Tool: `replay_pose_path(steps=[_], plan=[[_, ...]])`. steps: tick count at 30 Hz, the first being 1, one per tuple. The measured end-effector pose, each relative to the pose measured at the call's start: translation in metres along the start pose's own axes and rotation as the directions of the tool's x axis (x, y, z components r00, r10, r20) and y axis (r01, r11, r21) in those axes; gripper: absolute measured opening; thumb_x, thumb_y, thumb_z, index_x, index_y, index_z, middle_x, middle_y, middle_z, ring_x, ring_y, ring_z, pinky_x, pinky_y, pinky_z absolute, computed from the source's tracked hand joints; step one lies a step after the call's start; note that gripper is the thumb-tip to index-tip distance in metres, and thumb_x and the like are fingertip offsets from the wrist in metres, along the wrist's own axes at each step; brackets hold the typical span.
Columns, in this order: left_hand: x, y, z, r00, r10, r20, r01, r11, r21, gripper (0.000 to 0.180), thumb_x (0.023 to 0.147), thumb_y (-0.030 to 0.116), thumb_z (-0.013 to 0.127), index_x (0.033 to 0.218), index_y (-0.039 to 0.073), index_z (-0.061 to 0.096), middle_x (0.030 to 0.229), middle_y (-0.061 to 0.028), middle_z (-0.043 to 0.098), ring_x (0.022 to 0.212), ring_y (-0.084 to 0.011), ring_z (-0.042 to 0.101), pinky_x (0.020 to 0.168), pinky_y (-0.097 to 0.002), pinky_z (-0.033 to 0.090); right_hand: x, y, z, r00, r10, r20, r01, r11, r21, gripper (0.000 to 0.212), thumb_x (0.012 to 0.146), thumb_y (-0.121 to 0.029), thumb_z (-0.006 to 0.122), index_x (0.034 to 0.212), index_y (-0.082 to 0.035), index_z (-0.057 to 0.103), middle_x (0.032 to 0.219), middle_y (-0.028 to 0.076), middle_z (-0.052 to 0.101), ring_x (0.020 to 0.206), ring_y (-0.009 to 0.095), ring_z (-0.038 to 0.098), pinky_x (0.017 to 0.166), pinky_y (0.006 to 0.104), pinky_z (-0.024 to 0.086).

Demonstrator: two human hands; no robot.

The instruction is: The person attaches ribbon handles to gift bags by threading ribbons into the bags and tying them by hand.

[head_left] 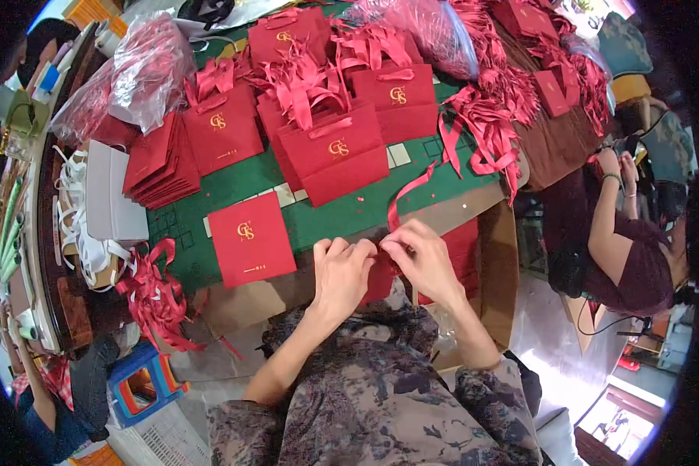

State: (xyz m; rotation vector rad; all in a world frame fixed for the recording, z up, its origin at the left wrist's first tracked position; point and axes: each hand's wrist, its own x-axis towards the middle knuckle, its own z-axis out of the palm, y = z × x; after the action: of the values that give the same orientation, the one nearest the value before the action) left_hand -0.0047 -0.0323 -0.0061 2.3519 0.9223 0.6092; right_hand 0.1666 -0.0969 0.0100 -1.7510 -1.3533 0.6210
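Close in front of my body, my left hand [343, 273] and my right hand [423, 260] almost meet at the fingertips. My left hand is closed in a pinch at the edge of a red paper bag [376, 284], which my hands partly hide. Thumb and finger of my right hand pinch a red ribbon [408, 191]; its loose end rises above them onto the green table mat. Exactly where ribbon and bag meet is hidden by my fingers. Left of my hands a flat red paper bag [268, 247] with a gold emblem lies on the mat.
Red gift bags with ribbon handles [346, 167] stand on the green mat [210, 206]. A stack of flat bags [154, 172], a white box [116, 190] and ribbon bundles [485, 140] lie around. An open cardboard box [499, 268] is at right. Another person [621, 233] sits further right.
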Motion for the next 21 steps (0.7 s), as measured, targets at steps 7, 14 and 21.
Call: replay_pose_path(steps=[7,14,21], plan=[[-0.003,0.002,0.006,0.980,0.164,-0.108,-0.151,0.981,0.123,0.014,0.079,0.009,0.071,0.092,0.014,0.066,0.083,0.0002,0.066,0.083,-0.0213,0.057,0.086,-0.0397,0.037,0.028,0.009,-0.015,0.912,-0.001,0.410,0.084,0.979,-0.185,0.015,0.085,-0.016,0.070,0.092,-0.002,0.072,0.088,0.013,0.061,0.089,0.031,0.062,0.079,0.0400,0.049],[0.000,-0.003,0.005,0.982,0.153,-0.111,-0.137,0.981,0.135,0.012,0.081,0.010,0.070,0.091,0.012,0.066,0.086,-0.0003,0.066,0.085,-0.0218,0.057,0.086,-0.0407,0.036,0.033,0.035,0.009,0.917,0.007,0.400,-0.037,0.997,0.068,0.018,0.079,-0.021,0.073,0.083,-0.003,0.072,0.087,0.012,0.062,0.088,0.027,0.064,0.079,0.0371,0.050],[0.003,-0.002,0.009,0.993,0.012,-0.115,-0.011,1.000,0.009,0.012,0.080,0.009,0.073,0.089,0.012,0.066,0.086,-0.0011,0.067,0.083,-0.0234,0.057,0.087,-0.0404,0.035,0.039,0.031,0.023,0.984,0.178,-0.032,-0.171,0.974,0.146,0.017,0.089,-0.017,0.073,0.089,0.000,0.071,0.087,0.007,0.061,0.080,0.015,0.060,0.073,0.0290,0.047]])
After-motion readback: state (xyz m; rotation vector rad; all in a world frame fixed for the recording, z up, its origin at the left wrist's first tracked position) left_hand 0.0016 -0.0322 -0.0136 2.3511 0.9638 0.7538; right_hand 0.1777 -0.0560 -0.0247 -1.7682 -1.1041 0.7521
